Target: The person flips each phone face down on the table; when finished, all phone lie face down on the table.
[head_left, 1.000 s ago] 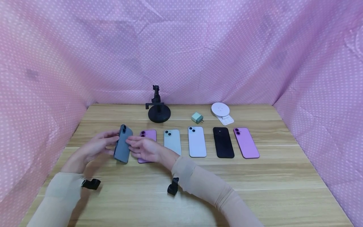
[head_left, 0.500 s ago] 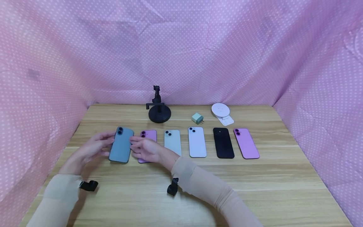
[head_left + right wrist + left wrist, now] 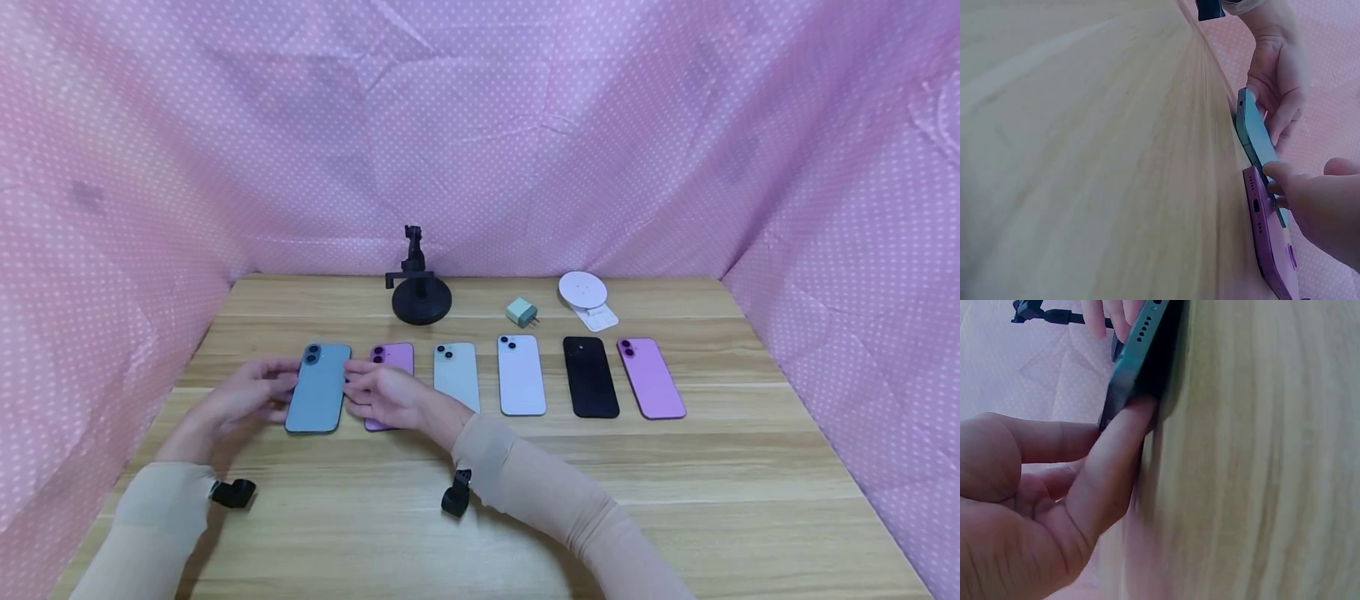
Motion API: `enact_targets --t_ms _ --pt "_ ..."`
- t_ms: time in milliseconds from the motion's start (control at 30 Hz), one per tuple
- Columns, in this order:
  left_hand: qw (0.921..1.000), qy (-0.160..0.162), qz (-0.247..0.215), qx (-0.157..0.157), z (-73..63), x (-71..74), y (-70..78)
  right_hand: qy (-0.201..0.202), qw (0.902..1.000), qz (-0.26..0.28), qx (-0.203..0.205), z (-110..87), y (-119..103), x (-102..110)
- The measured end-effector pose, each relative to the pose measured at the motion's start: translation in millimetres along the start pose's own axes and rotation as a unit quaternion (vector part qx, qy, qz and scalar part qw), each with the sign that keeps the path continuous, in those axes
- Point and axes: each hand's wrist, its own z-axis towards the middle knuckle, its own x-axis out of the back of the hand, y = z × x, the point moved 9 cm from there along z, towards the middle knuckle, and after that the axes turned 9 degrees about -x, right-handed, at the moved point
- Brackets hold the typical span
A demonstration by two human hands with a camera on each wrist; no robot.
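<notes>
The blue phone (image 3: 318, 392) lies back up at the left end of a row of phones. My left hand (image 3: 243, 396) pinches its left long edge. In the left wrist view the left thumb (image 3: 1119, 450) is tucked beneath the phone's raised edge, with a dark gap over the wood. From the other side my right hand (image 3: 393, 396) touches the blue phone's right edge with relaxed, extended fingers. That hand reaches over a purple phone (image 3: 393, 354), partly hiding it. In the right wrist view, the right fingertips (image 3: 1275, 169) sit between the two phones.
To the right lie a pale green phone (image 3: 456, 375), a white phone (image 3: 521, 375), a black phone (image 3: 591, 377) and another purple phone (image 3: 651, 377). Behind them stand a black phone stand (image 3: 422, 300), a green charger plug (image 3: 522, 312) and a white round-topped stand (image 3: 582, 289). Pink dotted cloth surrounds the wooden table.
The blue phone has turned from steeply tilted to nearly flat, its back now facing up. My left hand has lowered and shifted slightly left with it. The right hand has barely moved.
</notes>
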Motion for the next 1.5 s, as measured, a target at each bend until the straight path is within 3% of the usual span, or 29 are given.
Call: enact_targets --t_ms 233,1000,1500 --pt "0.9973 0.011 0.073 0.008 -1.2 0.4 2.7 0.000 1.0000 -0.004 0.000 -0.6 -0.4 -0.4" --pt "0.9903 0.047 0.128 0.024 -1.9 0.6 1.2 0.005 0.9992 -0.039 -0.003 0.5 3.3 1.8" --pt "0.9898 0.057 0.127 0.028 -3.5 1.9 -0.5 0.005 0.9985 -0.054 -0.001 2.4 4.2 1.4"
